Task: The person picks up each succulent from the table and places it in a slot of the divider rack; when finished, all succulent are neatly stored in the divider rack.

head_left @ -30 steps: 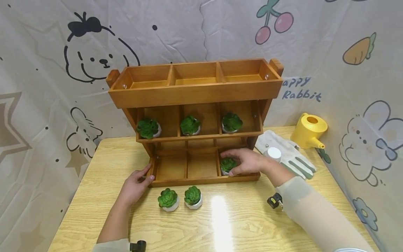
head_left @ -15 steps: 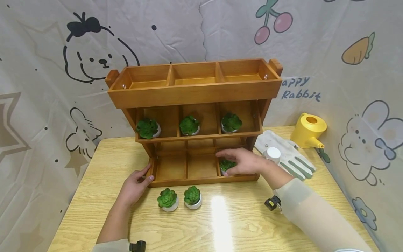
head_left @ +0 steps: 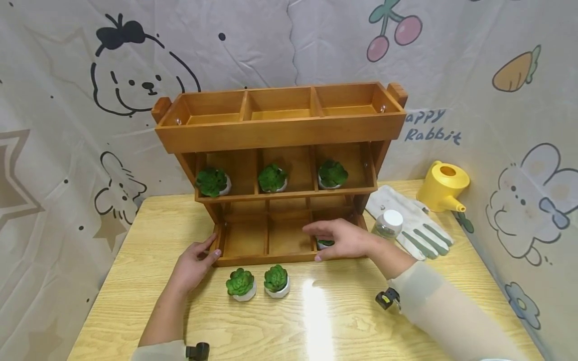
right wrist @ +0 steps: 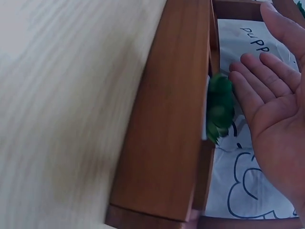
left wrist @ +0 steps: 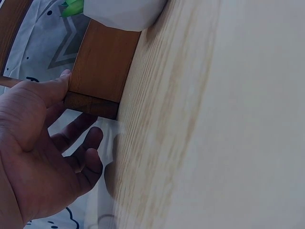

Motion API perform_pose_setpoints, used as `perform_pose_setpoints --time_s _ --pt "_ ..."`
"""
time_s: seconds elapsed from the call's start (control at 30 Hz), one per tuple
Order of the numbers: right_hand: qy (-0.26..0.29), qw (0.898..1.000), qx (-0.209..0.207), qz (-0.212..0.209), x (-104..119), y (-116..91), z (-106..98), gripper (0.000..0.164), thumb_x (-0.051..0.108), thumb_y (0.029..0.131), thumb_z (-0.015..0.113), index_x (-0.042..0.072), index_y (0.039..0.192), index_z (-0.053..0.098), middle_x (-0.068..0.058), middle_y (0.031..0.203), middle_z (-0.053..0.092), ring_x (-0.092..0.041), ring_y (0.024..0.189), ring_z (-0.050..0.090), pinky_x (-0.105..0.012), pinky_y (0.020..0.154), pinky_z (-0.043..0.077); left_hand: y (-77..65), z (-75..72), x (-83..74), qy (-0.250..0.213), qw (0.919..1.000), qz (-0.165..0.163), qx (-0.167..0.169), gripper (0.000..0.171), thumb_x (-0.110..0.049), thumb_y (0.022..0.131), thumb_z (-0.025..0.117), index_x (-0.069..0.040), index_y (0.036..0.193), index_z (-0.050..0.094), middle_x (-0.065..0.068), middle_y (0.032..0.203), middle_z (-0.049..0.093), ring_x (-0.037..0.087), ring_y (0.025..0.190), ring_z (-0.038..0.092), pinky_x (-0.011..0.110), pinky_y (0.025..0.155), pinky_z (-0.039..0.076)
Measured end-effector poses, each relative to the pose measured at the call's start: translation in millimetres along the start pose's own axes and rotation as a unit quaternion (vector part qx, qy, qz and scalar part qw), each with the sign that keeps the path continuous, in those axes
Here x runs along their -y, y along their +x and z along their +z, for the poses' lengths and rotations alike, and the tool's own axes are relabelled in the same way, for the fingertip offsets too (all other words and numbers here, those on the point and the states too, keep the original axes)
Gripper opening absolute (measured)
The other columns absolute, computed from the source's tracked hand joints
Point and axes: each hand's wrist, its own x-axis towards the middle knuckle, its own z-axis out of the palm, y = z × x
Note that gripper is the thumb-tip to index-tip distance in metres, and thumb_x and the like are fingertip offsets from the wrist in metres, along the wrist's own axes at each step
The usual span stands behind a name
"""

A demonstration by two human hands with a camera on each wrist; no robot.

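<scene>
A three-tier wooden plant stand (head_left: 280, 136) with divided compartments stands on the table. My left hand (head_left: 193, 266) grips its lower left corner, thumb at the front board (left wrist: 102, 59) and index finger along the side; the other fingers hang loosely curled. My right hand (head_left: 345, 239) hovers, fingers extended and holding nothing, over the bottom right compartment. There a potted succulent (head_left: 325, 244) sits, partly hidden by the hand; its green leaves (right wrist: 220, 107) show beside the fingers in the right wrist view. Two more potted succulents, one left (head_left: 241, 285) and one right (head_left: 277, 281), stand before the stand.
In the middle tier sit three potted succulents, left (head_left: 213, 182), centre (head_left: 273, 178) and right (head_left: 332, 174). At right lie a white-lidded jar (head_left: 389, 223), gloves (head_left: 420, 231) and a yellow watering can (head_left: 443, 186). A printed cloth (head_left: 253, 45) hangs behind.
My right hand has let go of the succulent in the bottom right compartment, its fingers spreading, and has moved slightly left and towards the front. The left hand stays at the stand's corner.
</scene>
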Motion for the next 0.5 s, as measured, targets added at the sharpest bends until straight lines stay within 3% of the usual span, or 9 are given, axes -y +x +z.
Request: perform_pose_setpoints --time_s 0.5 --pt "0.068 0.996 0.040 -0.039 -2 5 27 0.075 0.018 0.089 0.085 0.001 0.152 0.048 -0.018 0.150 0.054 -0.029 0.137 0.054 -0.038 0.111 0.045 -0.6 -0.4 -1.8 0.007 1.0000 0.002 -0.001 0.063 -0.044 0.104 0.062 -0.022 0.160 0.043 0.013 0.128 0.058 0.031 0.118 0.056 0.050 0.097 0.046"
